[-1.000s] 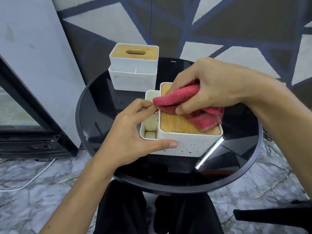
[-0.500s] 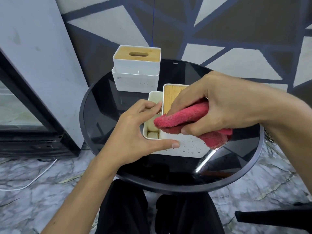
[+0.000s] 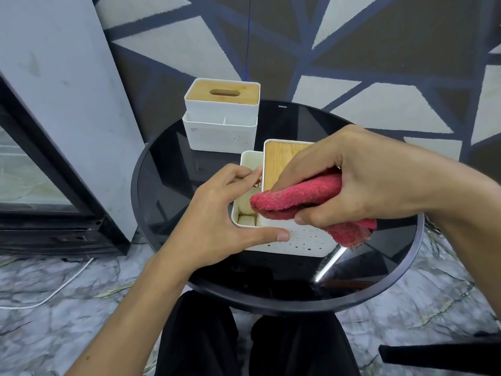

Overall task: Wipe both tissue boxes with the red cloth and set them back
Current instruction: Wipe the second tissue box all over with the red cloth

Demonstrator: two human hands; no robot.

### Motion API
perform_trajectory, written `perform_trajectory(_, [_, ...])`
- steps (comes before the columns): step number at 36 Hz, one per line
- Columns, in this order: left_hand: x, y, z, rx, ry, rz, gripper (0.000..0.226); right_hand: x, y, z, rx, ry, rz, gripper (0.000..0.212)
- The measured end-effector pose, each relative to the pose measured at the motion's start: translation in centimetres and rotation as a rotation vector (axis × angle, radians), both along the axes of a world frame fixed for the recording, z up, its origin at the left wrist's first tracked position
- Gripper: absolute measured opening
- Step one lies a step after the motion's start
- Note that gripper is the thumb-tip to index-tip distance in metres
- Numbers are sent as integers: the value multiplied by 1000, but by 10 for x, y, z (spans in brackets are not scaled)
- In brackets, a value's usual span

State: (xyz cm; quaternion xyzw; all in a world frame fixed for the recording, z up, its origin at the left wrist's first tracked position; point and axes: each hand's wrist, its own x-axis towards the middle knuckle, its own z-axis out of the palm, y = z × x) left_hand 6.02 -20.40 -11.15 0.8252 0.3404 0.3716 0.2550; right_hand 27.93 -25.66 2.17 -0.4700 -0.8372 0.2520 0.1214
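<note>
I note right hand (image 3: pixel 379 180) gripping red cloth (image 3: pixel 298 198), now at lid (image 3: pixel 276 164) edge; left hand (image 3: pixel 217 221) clamps tissue box (image 3: pixel 303 244); lid nearly done

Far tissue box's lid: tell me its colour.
The far tissue box's lid is light tan wood, with an oval slot; head view shows it best.

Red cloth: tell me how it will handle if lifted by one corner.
The red cloth is probably floppy: it bunches in the right hand, and a frayed corner droops past the near tissue box. Its looped terry nap likely grips rather than slides.
</note>
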Motion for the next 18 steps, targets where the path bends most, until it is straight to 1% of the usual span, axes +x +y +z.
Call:
perform_trajectory(4, [-1,-1,2,-2,33,8,93,2,0,-1,26,8,-3,31])
perform_trajectory(8, [-1,-3,3,7,24,5,84,6,0,0,35,44,-18,32])
perform_trajectory(18, [-1,-5,7,-37,35,3,86,19,3,-3,4,198,-113,37])
